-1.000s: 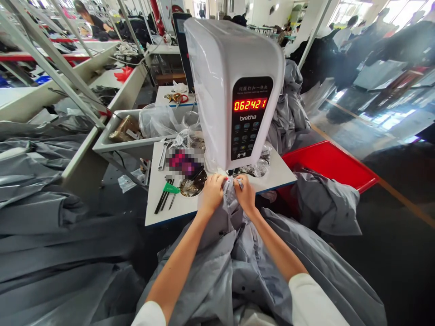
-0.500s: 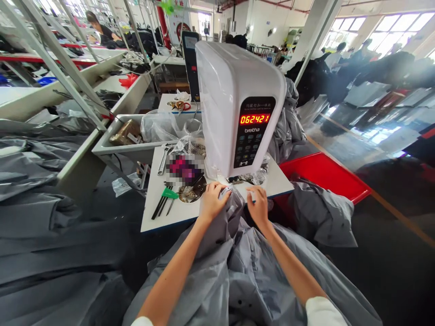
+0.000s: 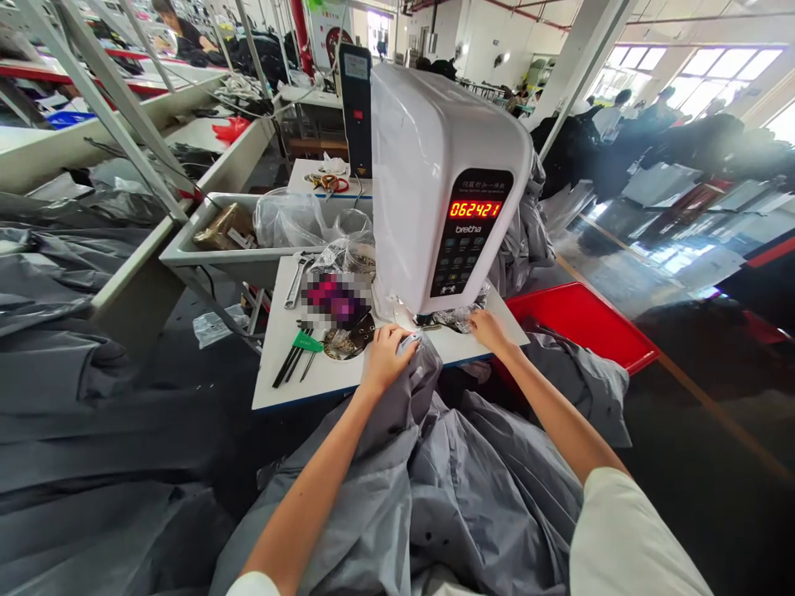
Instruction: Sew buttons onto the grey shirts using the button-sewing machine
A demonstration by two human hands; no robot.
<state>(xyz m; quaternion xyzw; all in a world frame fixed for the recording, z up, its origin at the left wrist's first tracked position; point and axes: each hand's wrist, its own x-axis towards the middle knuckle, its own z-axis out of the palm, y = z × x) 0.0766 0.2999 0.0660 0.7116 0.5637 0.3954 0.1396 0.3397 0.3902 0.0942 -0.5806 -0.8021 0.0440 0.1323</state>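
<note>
My left hand point(image 3: 390, 356) is closed on a fold of the grey garment point(image 3: 428, 368), at the front of the white machine point(image 3: 410, 165). The cloth hangs from there over the table edge and spreads across my lap. My right hand point(image 3: 493, 331) is to the right of the machine's base, with its fingertips drawn together at a clear plastic bag point(image 3: 458, 319). What those fingers hold, if anything, is too small to make out. The machine's panel point(image 3: 473, 236) shows red digits, 062421.
On the white table point(image 3: 273, 364) lie a wrench point(image 3: 296, 281), a green-handled tool point(image 3: 307, 341) with dark rods, and a blurred-out object point(image 3: 335, 300). A red bin point(image 3: 596, 319) with grey cloth hanging by it stands at the right. Grey cloth point(image 3: 74, 397) covers the left side.
My right hand has moved right and forward, from beside the garment to the plastic bag. My left hand stays on the cloth. The view has shifted slightly.
</note>
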